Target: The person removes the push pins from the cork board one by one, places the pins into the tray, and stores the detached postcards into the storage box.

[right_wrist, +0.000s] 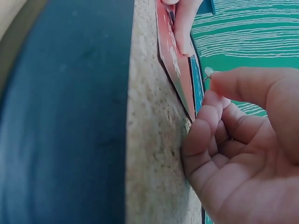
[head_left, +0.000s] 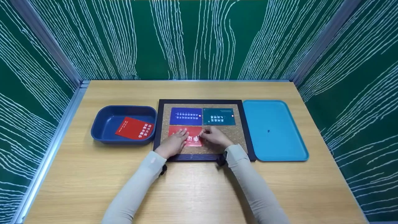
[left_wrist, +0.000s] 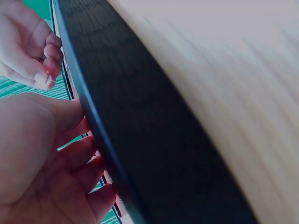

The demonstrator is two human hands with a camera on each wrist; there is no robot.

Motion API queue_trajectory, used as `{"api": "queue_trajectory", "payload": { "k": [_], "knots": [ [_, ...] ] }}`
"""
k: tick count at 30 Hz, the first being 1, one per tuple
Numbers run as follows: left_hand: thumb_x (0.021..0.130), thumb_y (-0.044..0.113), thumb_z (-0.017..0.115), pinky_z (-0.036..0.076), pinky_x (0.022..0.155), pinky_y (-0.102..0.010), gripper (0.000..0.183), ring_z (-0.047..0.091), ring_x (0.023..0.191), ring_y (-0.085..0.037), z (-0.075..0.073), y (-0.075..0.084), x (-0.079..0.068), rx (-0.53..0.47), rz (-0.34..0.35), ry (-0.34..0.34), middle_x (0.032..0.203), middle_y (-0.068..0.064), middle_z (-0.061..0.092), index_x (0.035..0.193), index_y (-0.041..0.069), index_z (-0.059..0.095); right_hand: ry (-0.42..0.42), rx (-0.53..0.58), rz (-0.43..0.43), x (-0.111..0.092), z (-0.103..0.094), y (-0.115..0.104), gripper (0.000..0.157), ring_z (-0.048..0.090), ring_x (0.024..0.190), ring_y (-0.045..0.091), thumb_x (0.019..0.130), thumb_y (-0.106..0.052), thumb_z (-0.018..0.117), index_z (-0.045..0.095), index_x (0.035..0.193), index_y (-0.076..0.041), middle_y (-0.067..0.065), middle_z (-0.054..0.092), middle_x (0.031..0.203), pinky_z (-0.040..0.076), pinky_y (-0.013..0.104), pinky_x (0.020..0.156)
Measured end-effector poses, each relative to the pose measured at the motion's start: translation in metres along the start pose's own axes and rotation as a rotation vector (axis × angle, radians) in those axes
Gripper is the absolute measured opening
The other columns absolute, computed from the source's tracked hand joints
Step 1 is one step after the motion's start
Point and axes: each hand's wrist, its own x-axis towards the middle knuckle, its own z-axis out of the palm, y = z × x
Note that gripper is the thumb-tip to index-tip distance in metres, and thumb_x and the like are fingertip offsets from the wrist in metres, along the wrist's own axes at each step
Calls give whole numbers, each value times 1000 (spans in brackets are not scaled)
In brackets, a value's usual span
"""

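Note:
A red card (head_left: 195, 142) with white writing lies on a dark-framed corkboard (head_left: 239, 138). My left hand (head_left: 173, 143) presses its fingertips on the card's left part. At the card's right edge, my right hand (head_left: 217, 137) pinches a clear-headed push pin (right_wrist: 208, 73) between thumb and forefinger. In the right wrist view the pin's metal point shows beside the thumb, off the card's surface. Above the red card, a blue card (head_left: 186, 119) and a dark green card (head_left: 218, 119) sit side by side, each with a pin head near its right edge.
Left of the board stands a dark blue bin (head_left: 105, 140) with another red card (head_left: 133, 128) inside. A light blue tray (head_left: 276, 143) lies against the board's right side, with a small dark spot on it. Green walls with white lines enclose the wooden table (head_left: 192, 186).

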Motion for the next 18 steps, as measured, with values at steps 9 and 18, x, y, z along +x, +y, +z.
{"api": "queue_trajectory", "payload": {
  "k": [9, 18],
  "knots": [
    [102, 20, 44, 30, 117, -46, 45, 34, 142, -32, 0, 0, -1, 4, -2, 0, 152, -13, 36, 144, 4, 42, -6, 46, -14, -2, -10, 0, 21, 54, 70, 12, 94, -17, 58, 69, 96, 1, 8, 65, 83, 46, 21, 60],
    [102, 20, 44, 29, 117, -47, 45, 33, 142, -33, -1, 1, -1, -20, -5, 2, 152, -13, 36, 144, 3, 42, 37, 38, 25, -9, -21, -2, 18, 51, 77, 13, 93, -17, 57, 68, 97, -4, 2, 62, 87, 44, 21, 65]
  ]
}}
